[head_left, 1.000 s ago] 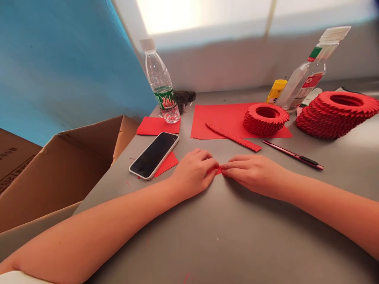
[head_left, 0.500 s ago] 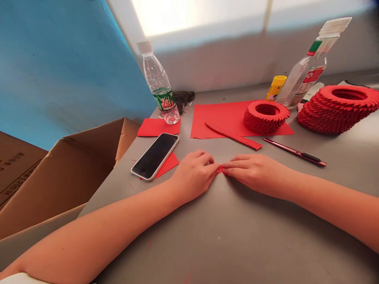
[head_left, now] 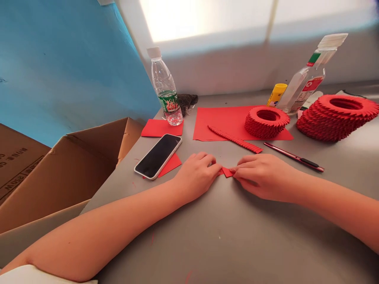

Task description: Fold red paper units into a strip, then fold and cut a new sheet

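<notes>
**Hands ease apart — red paper shows**

The left hand [head_left: 195, 177] and right hand [head_left: 263, 176] have drawn slightly apart, both still pinching a small folded red paper [head_left: 227, 172] between them, just above the gray table [head_left: 225, 236]. Ahead lie a folded red strip [head_left: 235, 139] and a stacked paper ring [head_left: 266, 123] — close by, untouched.

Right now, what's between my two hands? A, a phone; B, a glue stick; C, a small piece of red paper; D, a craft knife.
C. The small piece of red paper shows between the fingertips of the left hand and the right hand.
</notes>
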The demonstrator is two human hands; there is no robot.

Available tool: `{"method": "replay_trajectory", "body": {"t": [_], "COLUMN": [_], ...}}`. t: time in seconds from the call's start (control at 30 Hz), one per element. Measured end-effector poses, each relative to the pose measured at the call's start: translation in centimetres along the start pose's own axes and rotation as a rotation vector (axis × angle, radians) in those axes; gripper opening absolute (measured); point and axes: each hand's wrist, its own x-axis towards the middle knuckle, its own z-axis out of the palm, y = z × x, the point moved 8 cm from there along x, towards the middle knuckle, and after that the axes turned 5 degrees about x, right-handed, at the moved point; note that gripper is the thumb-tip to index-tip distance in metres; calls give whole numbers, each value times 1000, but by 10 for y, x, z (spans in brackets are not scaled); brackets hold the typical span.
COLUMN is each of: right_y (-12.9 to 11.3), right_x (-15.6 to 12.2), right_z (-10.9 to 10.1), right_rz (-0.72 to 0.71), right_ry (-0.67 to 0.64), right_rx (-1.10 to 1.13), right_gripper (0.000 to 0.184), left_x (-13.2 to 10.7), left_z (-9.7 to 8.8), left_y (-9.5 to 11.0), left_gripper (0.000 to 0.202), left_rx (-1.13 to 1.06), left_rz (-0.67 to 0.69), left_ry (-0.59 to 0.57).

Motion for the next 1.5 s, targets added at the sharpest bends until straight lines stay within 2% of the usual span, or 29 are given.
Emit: {"method": "replay_trajectory", "body": {"t": [0.1,0.17,0.3,0.53,0.67,0.77,0.9,1.03,1.17,1.27,1.37,1.5], "right_y": [16,21,21,29,29,28,28,22,26,34,36,33], "right_x": [2,3,6,4,5,5,5,5,4,2,2,1], "right_z": [2,7,18,19,21,22,22,20,16,16,15,15], "right_rz": [205,276,279,383,380,360,359,327,390,481,509,469], "right_ry": [36,56,51,57,48,56,66,65,102,108,113,133], "right_rx": [86,126,178,357,367,358,367,328,307,336,294,191], "right_gripper": [21,20,19,15,22,19,16,26,11,13,13,12], "left_x": [1,1,0,0,0,0,-1,-1,0,-2,-5,-6], "left_z": [1,1,2,3,5,7,7,6,1,-4,-3,-2], "left_y": [-1,-3,-9,-10,-14,-15,-13,-12,-6,6,14,17], "left_gripper": [27,27,27,20,18,22,29,23,20,21,25,26], "left_rx": [-67,-105,-124,-255,-279,-271,-259,-261,-244,-167,-61,-24], "left_rz": [7,-5,-65,-67,-124,-148,-132,-122,-40,100,188,213], "left_ry": [15,38,56,56,18,-8,-8,-4,48,99,86,57]}}
